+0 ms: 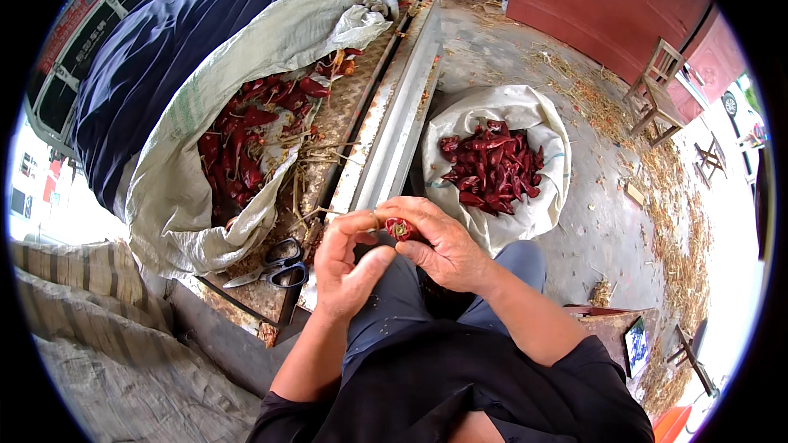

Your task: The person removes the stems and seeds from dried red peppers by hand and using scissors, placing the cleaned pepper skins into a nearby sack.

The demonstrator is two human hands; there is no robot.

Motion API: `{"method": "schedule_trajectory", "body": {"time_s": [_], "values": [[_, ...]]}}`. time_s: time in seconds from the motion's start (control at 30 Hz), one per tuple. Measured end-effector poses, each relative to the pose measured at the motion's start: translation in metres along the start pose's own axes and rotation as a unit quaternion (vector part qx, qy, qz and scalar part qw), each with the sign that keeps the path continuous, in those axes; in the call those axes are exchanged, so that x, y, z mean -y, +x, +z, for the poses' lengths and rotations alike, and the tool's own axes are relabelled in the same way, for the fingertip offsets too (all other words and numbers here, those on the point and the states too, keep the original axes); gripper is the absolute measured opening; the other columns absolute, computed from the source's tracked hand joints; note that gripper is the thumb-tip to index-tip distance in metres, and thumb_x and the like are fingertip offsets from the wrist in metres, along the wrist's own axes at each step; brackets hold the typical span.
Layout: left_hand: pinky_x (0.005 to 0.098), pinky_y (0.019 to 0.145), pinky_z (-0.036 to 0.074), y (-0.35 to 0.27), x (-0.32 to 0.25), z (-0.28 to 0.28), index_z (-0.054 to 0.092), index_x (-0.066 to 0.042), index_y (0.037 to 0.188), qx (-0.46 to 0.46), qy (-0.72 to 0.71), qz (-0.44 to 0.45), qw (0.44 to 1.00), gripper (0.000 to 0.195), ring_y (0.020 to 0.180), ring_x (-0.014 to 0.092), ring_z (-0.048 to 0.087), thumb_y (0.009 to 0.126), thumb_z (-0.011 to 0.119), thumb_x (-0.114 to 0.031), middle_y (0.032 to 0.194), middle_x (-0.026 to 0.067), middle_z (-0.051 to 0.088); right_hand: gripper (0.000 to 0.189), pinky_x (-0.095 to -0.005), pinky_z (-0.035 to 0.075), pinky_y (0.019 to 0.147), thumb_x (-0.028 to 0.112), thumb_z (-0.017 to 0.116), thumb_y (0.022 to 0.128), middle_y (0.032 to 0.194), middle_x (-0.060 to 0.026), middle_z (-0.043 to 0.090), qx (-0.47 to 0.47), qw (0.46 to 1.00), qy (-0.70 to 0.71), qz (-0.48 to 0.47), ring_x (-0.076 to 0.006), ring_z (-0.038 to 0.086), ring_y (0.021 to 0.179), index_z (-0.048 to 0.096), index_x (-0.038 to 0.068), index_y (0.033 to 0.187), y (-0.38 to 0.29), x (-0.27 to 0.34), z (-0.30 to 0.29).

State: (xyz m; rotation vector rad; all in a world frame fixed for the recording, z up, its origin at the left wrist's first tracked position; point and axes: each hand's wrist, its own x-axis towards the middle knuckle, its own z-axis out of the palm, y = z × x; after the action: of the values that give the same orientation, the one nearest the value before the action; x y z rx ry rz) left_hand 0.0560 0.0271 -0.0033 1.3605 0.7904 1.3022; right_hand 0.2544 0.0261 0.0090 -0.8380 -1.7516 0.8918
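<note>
My right hand (446,246) holds a dark red dried chili pepper (401,229) between thumb and fingers, its stem end turned toward my left hand. Right beside it is my left hand (352,264), thumb apart from the curled fingers, with nothing visible between them. To the left, an open woven plastic sack (175,197) lies on its side with red dried chilies (237,141) spilling from its mouth. Scissors (277,269) with dark handles rest on the rusty metal surface near my left wrist. Beyond my hands stands a white woven sack (557,154), its rim rolled down, holding a heap of chilies (492,166).
Cut stems (298,187) litter the rusty surface (345,89), which has a raised metal edge (394,135). Dark blue cloth (166,55) covers the lying sack. A wooden chair (659,95) stands on the straw-strewn concrete floor. A small box-like stand (609,326) is at my right.
</note>
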Motion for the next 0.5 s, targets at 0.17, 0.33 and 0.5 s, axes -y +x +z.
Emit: {"method": "schedule_trajectory", "body": {"time_s": [0.17,0.33,0.5], "values": [[0.0342,0.104,0.050,-0.012,0.002,0.010,0.048,0.000,0.134,-0.045,-0.119,-0.053,0.990,0.048,0.116,0.017,0.061,0.092,0.072,0.004,0.126,0.0100,0.060,0.047,-0.0377,0.046,0.110,0.010,0.062,0.102,0.142,-0.0150,0.054,-0.007,0.997,0.071,0.040,-0.0309,0.057,0.129,0.051,0.007,0.148,0.001,-0.001,0.032],[0.0309,0.095,0.052,-0.031,-0.001,-0.015,0.055,-0.001,0.124,-0.147,-0.155,-0.107,0.971,0.033,0.100,0.016,0.065,0.093,0.065,0.002,0.112,0.0098,0.067,0.052,-0.0362,0.046,0.109,0.016,0.061,0.104,0.143,-0.0168,0.056,0.054,0.994,0.077,0.055,-0.0285,0.057,0.131,0.045,0.004,0.152,0.004,-0.005,0.057],[0.0366,0.086,0.055,-0.063,-0.019,-0.067,0.055,0.000,0.120,-0.140,-0.149,-0.025,0.979,0.030,0.083,0.019,0.064,0.093,0.065,-0.010,0.107,0.0153,0.067,0.038,-0.0377,0.052,0.097,0.025,0.062,0.103,0.117,-0.0159,0.067,0.092,0.984,0.100,0.113,-0.0283,0.066,0.111,0.059,0.000,0.132,0.036,-0.008,0.067]]}}
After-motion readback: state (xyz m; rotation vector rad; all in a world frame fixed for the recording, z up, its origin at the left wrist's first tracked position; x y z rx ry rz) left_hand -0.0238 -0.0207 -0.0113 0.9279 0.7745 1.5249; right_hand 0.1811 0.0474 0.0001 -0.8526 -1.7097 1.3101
